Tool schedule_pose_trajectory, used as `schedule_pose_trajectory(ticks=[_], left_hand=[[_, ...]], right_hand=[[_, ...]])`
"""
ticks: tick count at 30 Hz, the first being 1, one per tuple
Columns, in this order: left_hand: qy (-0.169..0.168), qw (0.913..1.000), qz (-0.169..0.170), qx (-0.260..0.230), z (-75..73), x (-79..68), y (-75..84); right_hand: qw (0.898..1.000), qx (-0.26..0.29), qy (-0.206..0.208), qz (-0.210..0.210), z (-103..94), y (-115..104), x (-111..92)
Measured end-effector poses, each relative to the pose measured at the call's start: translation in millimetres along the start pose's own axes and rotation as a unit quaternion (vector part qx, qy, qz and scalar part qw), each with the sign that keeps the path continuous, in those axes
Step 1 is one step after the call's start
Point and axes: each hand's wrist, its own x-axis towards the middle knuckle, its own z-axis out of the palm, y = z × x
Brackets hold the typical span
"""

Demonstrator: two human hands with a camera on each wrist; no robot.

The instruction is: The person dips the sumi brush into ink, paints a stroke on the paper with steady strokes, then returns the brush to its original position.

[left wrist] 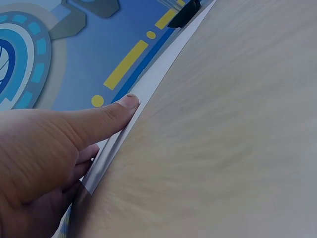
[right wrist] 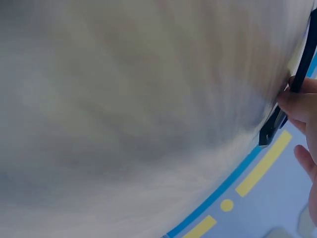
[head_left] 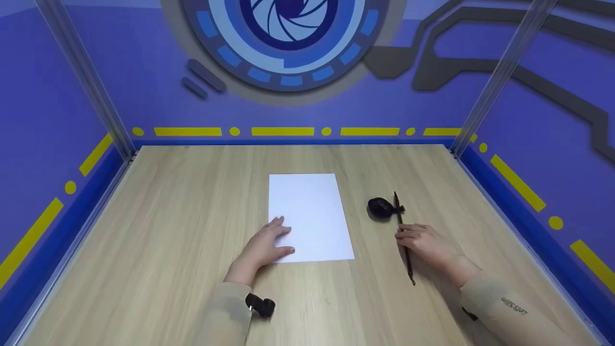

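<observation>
A white sheet of paper (head_left: pixel 310 211) lies on the table, its long side running away from me. My left hand (head_left: pixel 262 247) rests on its near left corner, thumb and fingers spread; the left wrist view shows the thumb (left wrist: pixel 106 119) along the paper's edge. At the right, my right hand (head_left: pixel 430 245) pinches a dark, slender writing brush (head_left: pixel 407 257) at mid-shaft. Its pointed tip faces away from me, and a small loop is at the near end. Just left of the brush sits a small round black ink dish (head_left: pixel 380 209), its short side tab overlapped by the shaft.
The light wood table (head_left: pixel 168 216) is bordered by blue-purple panels (head_left: pixel 307 113) with yellow dashes at the back and both sides. Clear posts (head_left: pixel 499 81) stand at the back corners. A black wrist camera (head_left: pixel 262 306) sits by the left cuff.
</observation>
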Motion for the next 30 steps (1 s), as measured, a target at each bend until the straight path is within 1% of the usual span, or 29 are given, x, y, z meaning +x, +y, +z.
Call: schedule_pose_trajectory(ticks=[2,4,7,10,12,14,15,16,17,18,19,20,21,22,23,24,25,26,28,29,30], left_hand=[[0.0,1.0,0.001,0.0,0.3,0.2,-0.1],[0.001,1.0,0.001,0.0,0.5,0.5,0.0],[0.003,1.0,0.0,0.0,0.7,0.9,0.0],[0.004,1.0,0.002,0.0,0.9,1.4,-0.4],[0.003,1.0,0.002,0.0,0.8,1.3,-0.7],[0.002,1.0,0.002,0.0,0.4,1.1,-0.9],[0.002,1.0,0.001,0.0,0.2,1.1,-0.9],[0.003,1.0,0.002,0.0,0.6,1.2,-0.9],[0.002,1.0,0.001,-0.001,1.0,1.3,-0.8],[0.003,1.0,0.001,-0.002,1.5,1.6,-0.7],[0.003,1.0,0.001,-0.001,1.1,1.8,-0.7],[0.004,1.0,0.002,-0.001,0.9,2.2,-0.8],[0.005,1.0,0.003,0.0,0.8,2.3,-0.8],[0.004,1.0,0.002,0.0,0.7,2.5,-0.5],[0.003,1.0,0.0,0.0,0.8,2.4,-0.2],[0.002,1.0,-0.002,0.0,0.7,2.2,0.4],[0.001,1.0,-0.005,0.0,0.8,1.9,0.9],[0.001,1.0,-0.007,-0.001,0.9,1.7,1.2],[-0.001,0.9999,-0.015,-0.002,0.9,1.0,2.3],[-0.001,0.9999,-0.017,-0.002,0.8,0.8,2.7],[-0.001,0.9998,-0.018,-0.003,0.5,0.6,3.0]], right_hand=[[1.0,0.0,0.009,-0.01,0.2,2,0],[0.999,-0.008,0.033,-0.024,0.0,3,0],[0.995,-0.011,0.094,-0.042,-0.1,5,2],[0.984,-0.027,0.168,-0.06,-2.6,9,9],[0.972,-0.041,0.222,-0.062,-7.1,10,17],[0.958,-0.043,0.281,-0.045,-13.7,9,27],[0.948,-0.033,0.315,-0.025,-16.9,8,32],[0.936,-0.017,0.351,0.001,-20.9,7,37],[0.921,0.0,0.387,0.035,-24.8,5,42],[0.902,0.025,0.425,0.074,-28.7,4,48],[0.879,0.056,0.458,0.119,-32.5,2,53],[0.851,0.101,0.488,0.167,-36.6,1,58],[0.818,0.144,0.515,0.212,-40.8,0,62],[0.78,0.19,0.539,0.255,-45.3,0,66],[0.74,0.237,0.554,0.298,-49.7,0,70],[0.694,0.289,0.57,0.332,-53.7,1,72],[0.651,0.334,0.579,0.361,-57.2,2,74],[0.61,0.37,0.586,0.385,-59.6,3,76],[0.542,0.429,0.593,0.412,-61.4,6,76],[0.517,0.451,0.593,0.422,-60.8,8,76],[0.495,0.469,0.595,0.426,-59.2,9,75]])
